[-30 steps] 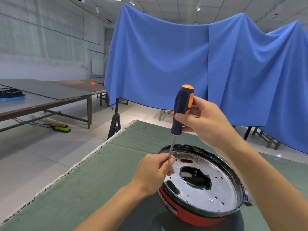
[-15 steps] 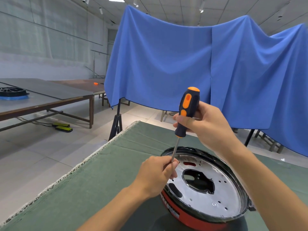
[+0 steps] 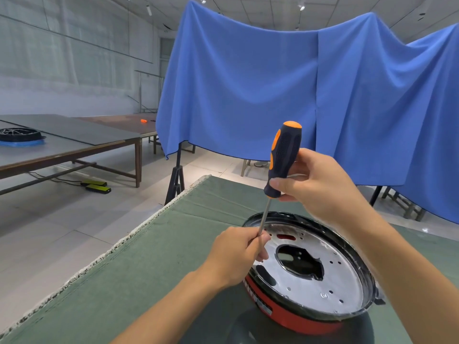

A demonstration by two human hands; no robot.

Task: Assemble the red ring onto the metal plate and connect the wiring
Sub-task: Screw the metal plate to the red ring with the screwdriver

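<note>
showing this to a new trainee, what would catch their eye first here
First, the black and orange-handled screwdriver held upright at centre: the right hand grips its handle while the left hand pinches the thin metal shaft. Just below, on the green felt-covered table, lies the shiny round metal plate seated in the red ring. Behind hangs a large draped blue cloth.

Your left hand (image 3: pixel 238 254) and your right hand (image 3: pixel 315 184) are both bare: no gloves, rings, watch or wristband show on either. Your two forearms are uncovered all the way to the bottom edge of the head view, so no sleeve or cuff can be seen. Short, plain, unpainted fingernails show on your right fingers (image 3: pixel 285 182).
</note>
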